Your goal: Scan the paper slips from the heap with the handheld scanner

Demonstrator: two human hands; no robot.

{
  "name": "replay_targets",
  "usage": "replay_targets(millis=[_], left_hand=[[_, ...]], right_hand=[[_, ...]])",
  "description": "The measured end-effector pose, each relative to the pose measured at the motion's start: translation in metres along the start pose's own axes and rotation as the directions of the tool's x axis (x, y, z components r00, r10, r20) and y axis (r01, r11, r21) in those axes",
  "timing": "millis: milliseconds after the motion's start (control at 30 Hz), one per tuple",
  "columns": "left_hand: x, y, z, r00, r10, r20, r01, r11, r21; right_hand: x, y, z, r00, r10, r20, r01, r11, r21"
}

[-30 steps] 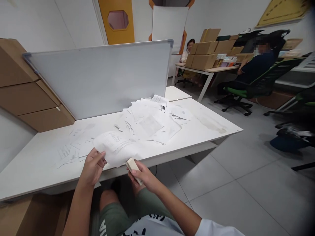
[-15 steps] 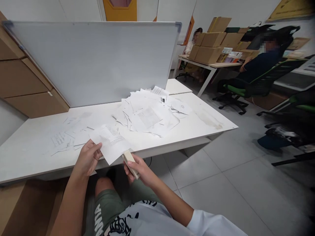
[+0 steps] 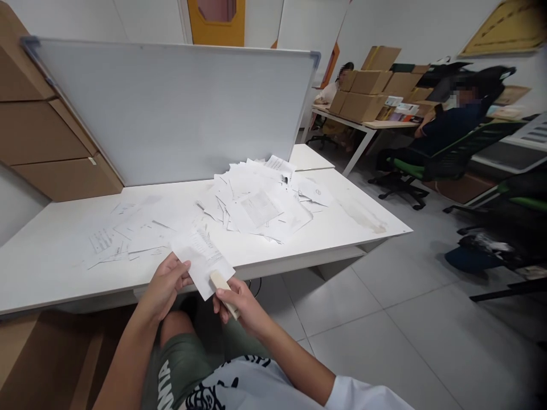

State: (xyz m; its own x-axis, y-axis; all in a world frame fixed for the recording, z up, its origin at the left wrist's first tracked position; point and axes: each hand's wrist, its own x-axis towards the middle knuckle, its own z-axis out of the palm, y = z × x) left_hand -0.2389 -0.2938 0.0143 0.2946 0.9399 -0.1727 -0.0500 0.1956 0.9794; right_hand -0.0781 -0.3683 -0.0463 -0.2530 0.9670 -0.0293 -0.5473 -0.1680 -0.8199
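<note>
My left hand (image 3: 166, 285) pinches the near edge of a printed white paper slip (image 3: 200, 259) at the front edge of the white table (image 3: 51, 279). My right hand (image 3: 239, 304) is closed round a small cream-coloured block (image 3: 222, 285), whose top end touches the slip's lower corner. A loose heap of white papers (image 3: 260, 202) lies further back on the table, to the right. A thinner scatter of printed sheets (image 3: 123, 236) lies to the left of my hands.
A whiteboard (image 3: 171, 108) stands upright along the table's far edge. Cardboard boxes (image 3: 47, 136) are stacked at the left. Behind, a second table (image 3: 363, 122) carries boxes, and two people sit there on office chairs. Grey tiled floor (image 3: 405, 319) lies to the right.
The paper slip has been drawn toward me, off the table's edge, and now looks narrower. Both hands have shifted slightly toward me, and the view has moved a little.
</note>
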Motion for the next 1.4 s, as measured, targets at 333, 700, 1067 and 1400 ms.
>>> replay_targets(millis=[333,700,1067,1400], left_hand=[[0.002,0.000,0.000,1.000,-0.008,0.027,0.009,1.000,-0.023],[0.029,-0.010,0.015,0.999,0.035,-0.010,-0.035,0.995,-0.096],[0.148,0.015,0.049,0.912,0.124,0.390,-0.151,0.988,0.038],[0.254,-0.032,0.062,0.991,0.103,-0.084,-0.082,0.972,0.222]], right_hand=[[0.006,0.002,0.005,0.996,-0.041,-0.074,0.042,0.999,0.015],[0.016,0.018,-0.016,0.989,-0.057,-0.139,0.043,0.994,-0.098],[-0.005,0.056,-0.077,0.958,-0.061,-0.282,0.022,0.990,-0.140],[-0.040,0.068,-0.131,0.848,-0.056,-0.527,-0.058,0.979,-0.198]])
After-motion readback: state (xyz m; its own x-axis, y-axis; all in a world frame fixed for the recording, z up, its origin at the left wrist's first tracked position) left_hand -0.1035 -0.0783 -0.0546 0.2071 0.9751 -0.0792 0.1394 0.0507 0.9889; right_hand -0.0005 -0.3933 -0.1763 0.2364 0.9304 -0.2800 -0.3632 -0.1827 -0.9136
